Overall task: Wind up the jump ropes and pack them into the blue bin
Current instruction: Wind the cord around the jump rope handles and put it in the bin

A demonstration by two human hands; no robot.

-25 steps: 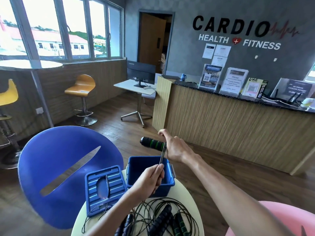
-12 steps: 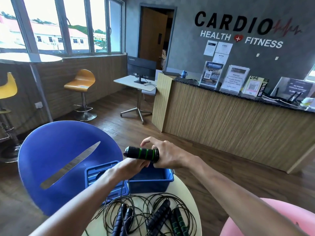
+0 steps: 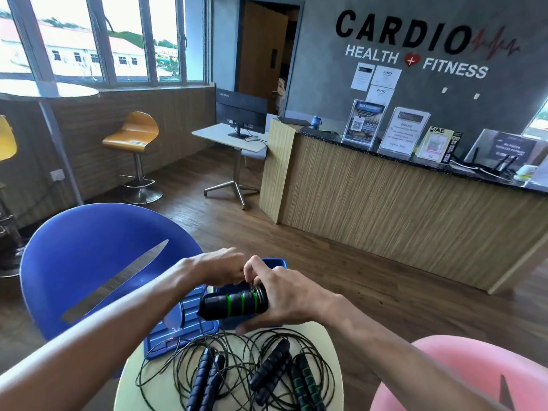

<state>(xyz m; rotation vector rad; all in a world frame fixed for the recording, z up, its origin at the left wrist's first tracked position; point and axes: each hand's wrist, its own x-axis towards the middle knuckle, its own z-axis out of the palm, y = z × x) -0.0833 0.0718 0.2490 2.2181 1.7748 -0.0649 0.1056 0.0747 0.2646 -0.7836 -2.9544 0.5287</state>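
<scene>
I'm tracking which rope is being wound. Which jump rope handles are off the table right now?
The green-ringed black handles gripped in the right hand, above the blue bin; the others lie on the table.

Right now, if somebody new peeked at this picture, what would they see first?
First, the two hands in the middle: the right hand grips a black handle with green rings, and the left hand pinches the rope at its end, above the blue bin. Just below, loose ropes lie tangled on the round table. The big blue chair stands to the left.
</scene>
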